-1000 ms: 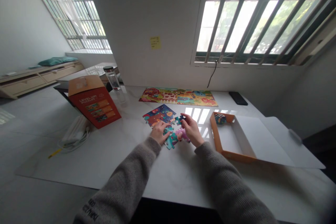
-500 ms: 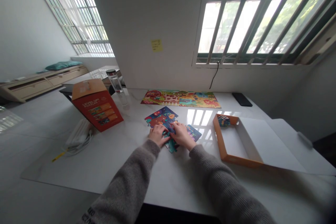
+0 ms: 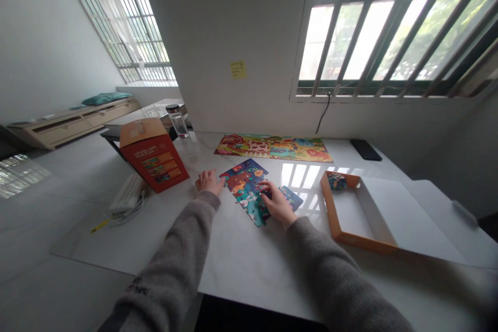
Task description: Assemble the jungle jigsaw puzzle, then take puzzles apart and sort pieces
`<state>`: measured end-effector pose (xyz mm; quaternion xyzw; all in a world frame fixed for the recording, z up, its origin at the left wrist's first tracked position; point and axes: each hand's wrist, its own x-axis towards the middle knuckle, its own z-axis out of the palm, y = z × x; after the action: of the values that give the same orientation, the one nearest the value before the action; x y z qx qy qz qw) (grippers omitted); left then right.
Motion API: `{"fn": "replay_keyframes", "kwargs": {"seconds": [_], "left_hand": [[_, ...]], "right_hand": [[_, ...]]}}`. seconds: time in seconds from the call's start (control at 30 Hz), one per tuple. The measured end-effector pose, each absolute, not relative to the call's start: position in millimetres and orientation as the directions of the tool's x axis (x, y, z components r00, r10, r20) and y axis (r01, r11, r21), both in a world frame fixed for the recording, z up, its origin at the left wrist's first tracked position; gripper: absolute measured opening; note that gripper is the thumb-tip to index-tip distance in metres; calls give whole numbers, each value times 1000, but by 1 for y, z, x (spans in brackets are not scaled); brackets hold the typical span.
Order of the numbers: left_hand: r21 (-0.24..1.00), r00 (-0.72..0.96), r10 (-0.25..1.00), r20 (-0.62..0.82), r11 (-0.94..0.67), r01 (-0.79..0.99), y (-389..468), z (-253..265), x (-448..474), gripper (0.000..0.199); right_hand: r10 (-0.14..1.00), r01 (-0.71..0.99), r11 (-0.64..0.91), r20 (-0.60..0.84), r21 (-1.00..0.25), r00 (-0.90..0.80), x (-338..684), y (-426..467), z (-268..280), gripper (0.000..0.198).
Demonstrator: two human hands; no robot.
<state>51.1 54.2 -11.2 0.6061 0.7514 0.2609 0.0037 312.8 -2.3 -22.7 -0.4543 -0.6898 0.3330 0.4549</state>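
A partly joined jigsaw puzzle (image 3: 243, 181) with dark blue and teal animal pictures lies flat on the table. My left hand (image 3: 209, 182) rests at its left edge, palm down with the fingers apart, holding nothing. Over the puzzle's right side is my right hand (image 3: 279, 204), its thumb and fingers curled round a small dark puzzle piece (image 3: 266, 193), mostly hidden. Just beyond that hand, a separate bluish puzzle section (image 3: 292, 197) lies partly covered by it.
A finished farm-animal puzzle strip (image 3: 272, 148) lies along the wall. An orange puzzle box (image 3: 163, 163) stands left, near a power strip (image 3: 128, 197) and a glass bottle (image 3: 178, 122). At right are an open box tray (image 3: 330, 212) holding puzzle pieces (image 3: 336, 181) and a phone (image 3: 365, 150).
My left hand has moved left off the puzzle's middle to its left edge, uncovering the rabbit picture. My right hand has lifted slightly and curled. The view has shifted a little.
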Motion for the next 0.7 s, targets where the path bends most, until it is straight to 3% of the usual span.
{"fn": "replay_keyframes", "kwargs": {"seconds": [0.13,0.37,0.57,0.7], "left_hand": [[353,-199,967,161,132,926,84,-8,32,49],[799,-192,981,35,88,595,108,4,44,43],[895,-138,990,14,49,443,94,14,47,15],[935,-72,997,-18,42,352,64,12,60,22]], "right_hand": [[926,341,376,330,-862,-186,311,-6,-20,36],[911,335,410,370,-848,-181,312,-7,-21,38],[926,299,371,330,-879,-181,316,-13,-21,37],[961,156,260,240,-953,-134,318,-20,-6,37]]}}
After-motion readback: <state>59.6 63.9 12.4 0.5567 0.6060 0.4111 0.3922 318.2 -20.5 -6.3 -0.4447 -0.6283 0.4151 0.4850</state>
